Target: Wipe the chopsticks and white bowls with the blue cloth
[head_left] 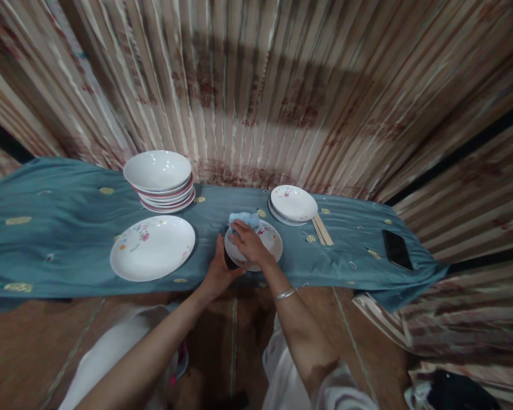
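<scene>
A small white plate (pixel 273 244) with a floral print lies before me near the table's front edge. My left hand (pixel 220 272) grips its left rim, thumb up along the side and fingers at the near edge. My right hand (pixel 248 244), with a silver bangle on the wrist, presses a light blue cloth (pixel 244 218) onto the plate's far left part. Part of the cloth is hidden under the fingers. Left of my hands lies a large oval white plate (pixel 154 253) with flowers on it.
Behind the oval plate stands a stack of plates (pixel 169 200) topped by a white bowl (pixel 158 169). Several small plates (pixel 297 205) are piled at right, beside wooden chopsticks (pixel 322 229). A black phone (pixel 397 249) lies near the right end of the teal tablecloth (pixel 77 228). Curtains (pixel 248 97) hang behind.
</scene>
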A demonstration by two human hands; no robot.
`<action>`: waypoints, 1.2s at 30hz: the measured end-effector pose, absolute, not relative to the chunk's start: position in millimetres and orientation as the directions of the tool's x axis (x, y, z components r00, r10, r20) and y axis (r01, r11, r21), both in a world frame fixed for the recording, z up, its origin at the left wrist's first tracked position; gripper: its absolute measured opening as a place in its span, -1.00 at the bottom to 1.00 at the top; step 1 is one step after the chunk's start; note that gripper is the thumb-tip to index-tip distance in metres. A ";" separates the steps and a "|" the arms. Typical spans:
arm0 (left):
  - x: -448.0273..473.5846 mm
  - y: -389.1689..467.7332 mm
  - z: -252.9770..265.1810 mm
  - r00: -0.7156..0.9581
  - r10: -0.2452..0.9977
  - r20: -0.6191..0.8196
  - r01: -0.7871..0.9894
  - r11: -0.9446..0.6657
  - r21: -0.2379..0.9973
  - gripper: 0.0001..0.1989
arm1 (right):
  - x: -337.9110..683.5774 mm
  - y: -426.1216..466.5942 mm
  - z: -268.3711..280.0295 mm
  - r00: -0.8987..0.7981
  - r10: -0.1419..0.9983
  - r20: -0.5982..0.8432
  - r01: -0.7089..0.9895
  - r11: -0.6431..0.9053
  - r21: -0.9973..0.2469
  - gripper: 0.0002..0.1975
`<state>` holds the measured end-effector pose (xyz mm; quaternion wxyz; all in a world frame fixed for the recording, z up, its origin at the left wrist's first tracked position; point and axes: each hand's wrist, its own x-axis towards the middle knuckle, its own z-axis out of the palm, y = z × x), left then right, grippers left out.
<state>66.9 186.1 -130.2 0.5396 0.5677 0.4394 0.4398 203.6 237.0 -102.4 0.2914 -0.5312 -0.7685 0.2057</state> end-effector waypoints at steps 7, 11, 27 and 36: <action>66.4 185.1 -128.3 0.211 0.977 -0.001 0.110 -0.023 0.994 0.25 | 194.0 209.0 -90.8 -0.434 0.871 0.232 0.548 0.459 -0.699 -0.65; 66.2 185.2 -127.4 0.195 0.981 -0.002 0.108 -0.019 0.994 0.24 | 199.0 199.0 -90.0 -0.440 0.869 0.224 0.473 0.437 -0.765 -0.67; 67.1 187.7 -121.2 0.286 0.954 0.095 -0.055 -0.083 0.995 0.10 | 250.3 161.2 -71.5 -0.342 0.940 -0.001 0.482 0.174 -0.858 -0.67; 68.7 189.3 -123.5 0.226 0.972 0.060 -0.004 -0.061 0.998 0.12 | 277.3 156.2 -64.5 -0.075 0.985 0.153 0.637 0.165 -0.753 -0.66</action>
